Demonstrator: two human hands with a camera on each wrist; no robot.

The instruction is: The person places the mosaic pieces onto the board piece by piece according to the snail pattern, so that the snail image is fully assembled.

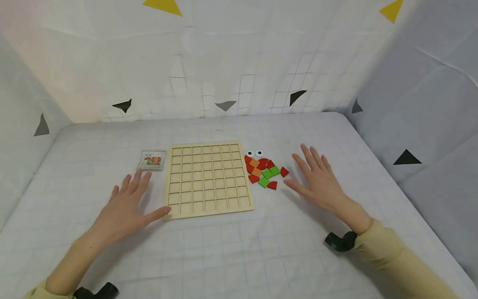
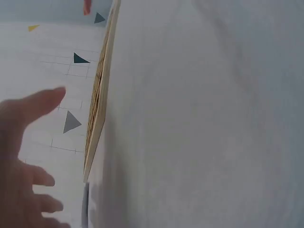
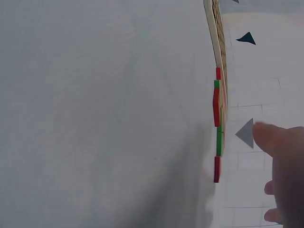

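A pale wooden grid board (image 1: 209,178) lies flat on the table, its cells bare. My left hand (image 1: 125,205) hovers at the board's left side with fingers spread, the thumb tip overlapping the near left corner in the head view. Just beyond those fingertips lies a small picture card (image 1: 152,160) with a colored figure on a grid. Right of the board sit red, orange and green pieces, among them a green square (image 1: 264,182), and two white eye discs (image 1: 250,154). My right hand (image 1: 321,182), fingers spread, hangs to the right of these pieces, holding nothing.
White gridded cloth covers the table (image 1: 224,257). A white sheet wall (image 1: 224,54) with black, grey and yellow triangles stands behind, and side walls (image 1: 429,104) rise left and right. Dark wrist devices (image 1: 341,241) sit at both sleeves.
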